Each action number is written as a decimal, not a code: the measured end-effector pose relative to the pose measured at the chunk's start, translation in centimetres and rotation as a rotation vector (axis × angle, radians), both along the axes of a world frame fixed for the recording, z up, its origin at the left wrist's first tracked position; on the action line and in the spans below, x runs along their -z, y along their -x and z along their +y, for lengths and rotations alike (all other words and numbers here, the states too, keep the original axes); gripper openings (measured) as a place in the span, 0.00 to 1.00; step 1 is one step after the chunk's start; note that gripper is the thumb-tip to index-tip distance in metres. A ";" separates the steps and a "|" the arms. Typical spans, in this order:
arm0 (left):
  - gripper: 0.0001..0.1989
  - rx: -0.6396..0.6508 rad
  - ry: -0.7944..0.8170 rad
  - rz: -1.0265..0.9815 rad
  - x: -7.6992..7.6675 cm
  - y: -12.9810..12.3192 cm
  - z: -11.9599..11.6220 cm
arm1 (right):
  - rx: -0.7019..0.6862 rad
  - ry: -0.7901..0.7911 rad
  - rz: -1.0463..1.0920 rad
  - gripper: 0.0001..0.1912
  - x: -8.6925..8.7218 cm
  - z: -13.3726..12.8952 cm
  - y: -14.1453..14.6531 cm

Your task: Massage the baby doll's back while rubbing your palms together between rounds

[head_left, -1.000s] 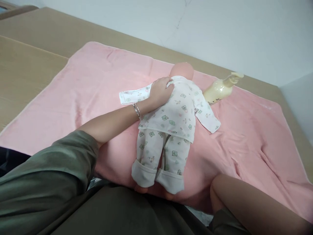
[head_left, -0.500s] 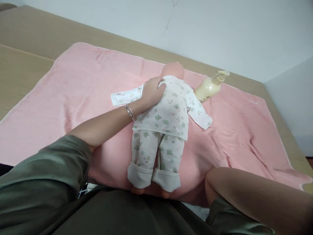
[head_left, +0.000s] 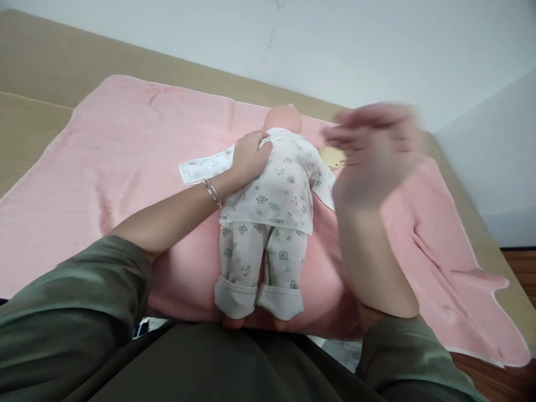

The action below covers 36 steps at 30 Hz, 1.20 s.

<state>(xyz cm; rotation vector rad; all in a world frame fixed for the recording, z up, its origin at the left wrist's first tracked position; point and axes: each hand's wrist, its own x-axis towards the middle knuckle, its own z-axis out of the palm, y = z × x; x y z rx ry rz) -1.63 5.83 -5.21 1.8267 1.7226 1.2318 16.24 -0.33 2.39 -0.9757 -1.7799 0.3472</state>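
Observation:
A baby doll (head_left: 268, 195) in white printed pajamas lies on a pink blanket (head_left: 142, 123), head toward the wall, its face not visible. My left hand (head_left: 251, 156) rests on the doll's upper back near the left shoulder, thumb apart from the fingers. Raised above the blanket to the doll's right, my right hand (head_left: 372, 151) is blurred by motion; whether its fingers hold anything cannot be made out. It covers most of a pale yellow bottle (head_left: 332, 158) beside the doll's shoulder.
The blanket lies on a light wooden table (head_left: 159, 58) whose far side runs along a white wall (head_left: 355, 50). A dark reddish wooden floor (head_left: 519, 273) shows past the table's right edge.
My right hand has come into view over the right side of the blanket, and it now hides the bottle's pump. My left hand stays on the doll. The view has shifted slightly.

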 end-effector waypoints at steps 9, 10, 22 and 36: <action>0.15 -0.026 -0.080 -0.084 0.6 0.4 0.0 | -0.038 0.266 -0.608 0.40 4.5 0.9 4.9; 0.16 -0.048 -0.090 -0.089 0.7 0.4 0.0 | -0.031 0.277 -0.636 0.41 4.6 0.9 5.2; 0.16 -0.077 -0.074 -0.058 0.8 0.2 -0.1 | -0.146 0.219 -0.710 0.32 4.7 3.5 2.9; 0.11 -0.125 -0.077 -0.012 1.5 0.2 0.2 | -0.115 0.288 -0.686 0.32 5.1 5.9 0.8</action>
